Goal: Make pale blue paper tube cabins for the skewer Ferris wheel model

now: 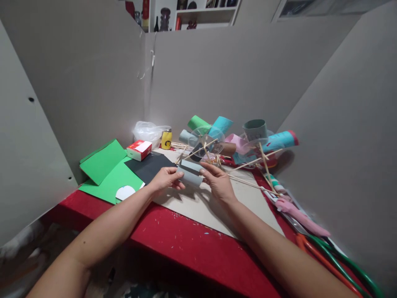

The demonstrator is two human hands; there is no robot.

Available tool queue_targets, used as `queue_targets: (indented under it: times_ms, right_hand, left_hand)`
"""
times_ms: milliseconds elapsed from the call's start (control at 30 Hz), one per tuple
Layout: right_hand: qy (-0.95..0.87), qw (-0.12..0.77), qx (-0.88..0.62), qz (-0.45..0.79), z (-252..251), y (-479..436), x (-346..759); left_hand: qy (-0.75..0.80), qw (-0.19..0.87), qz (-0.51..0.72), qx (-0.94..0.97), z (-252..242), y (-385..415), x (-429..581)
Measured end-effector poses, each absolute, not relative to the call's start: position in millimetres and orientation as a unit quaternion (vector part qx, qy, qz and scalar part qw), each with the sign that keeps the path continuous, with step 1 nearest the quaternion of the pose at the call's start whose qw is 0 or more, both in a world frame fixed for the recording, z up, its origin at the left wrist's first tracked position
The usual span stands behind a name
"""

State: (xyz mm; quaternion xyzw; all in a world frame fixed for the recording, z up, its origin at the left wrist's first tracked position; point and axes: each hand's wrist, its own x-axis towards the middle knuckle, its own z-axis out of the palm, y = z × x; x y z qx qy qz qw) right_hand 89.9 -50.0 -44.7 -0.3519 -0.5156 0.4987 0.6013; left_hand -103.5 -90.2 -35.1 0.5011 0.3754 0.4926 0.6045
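A curled piece of grey-blue paper (190, 177) is held between my two hands above the pale board (248, 199). My left hand (167, 179) pinches its left end with thumb and fingers. At its right end, the thumb and fingers of my right hand (217, 180) grip the edge. The paper is bent over, with a dark gap along its upper side. Just behind it, thin wooden sticks (204, 145) cross in front of a clear round plastic piece with coloured paper tubes. Black paper (149, 166) lies beside my left hand.
Green sheets (104, 163), a white disc (125, 192), a red-and-white box (139, 150) and a yellow can (166, 139) are at the left. A stick frame (264, 159), a pink glue gun (302, 216) and orange and green handles (328, 252) occupy the right. Grey panels enclose the red table (173, 231).
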Motion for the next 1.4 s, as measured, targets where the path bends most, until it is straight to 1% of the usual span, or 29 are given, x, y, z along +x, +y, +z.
queue_targets:
  times_ms: [167, 367, 633, 800, 1000, 1100, 1400]
  right_hand:
    - [-0.546, 0.604, -0.343, 0.469, -46.7, -51.1, 87.9]
    - [-0.578, 0.599, -0.317, 0.456, -47.5, -53.9, 86.4]
    - [-0.647, 0.567, -0.269, 0.433, -49.0, -64.1, 84.0]
    - [-0.663, 0.560, -0.260, 0.423, -44.1, -71.4, 82.0]
    - [-0.596, 0.625, -0.330, 0.380, -42.8, -67.6, 84.8]
    - [-0.585, 0.626, -0.344, 0.385, -45.0, -64.5, 85.6]
    - [-0.589, 0.582, -0.336, 0.450, -45.0, -69.9, 77.8]
  left_hand:
    - [0.364, 0.609, 0.496, 0.500, -35.6, -89.4, -102.7]
    - [0.361, 0.612, 0.530, 0.463, -34.4, -87.1, -102.9]
    - [0.363, 0.648, 0.516, 0.426, -31.8, -87.7, -104.6]
    - [0.363, 0.638, 0.531, 0.424, -29.3, -89.4, -103.9]
    - [0.363, 0.613, 0.542, 0.446, -32.3, -88.0, -104.3]
    - [0.354, 0.602, 0.545, 0.464, -34.4, -86.5, -104.3]
    - [0.348, 0.579, 0.525, 0.518, -33.4, -91.1, -101.1]
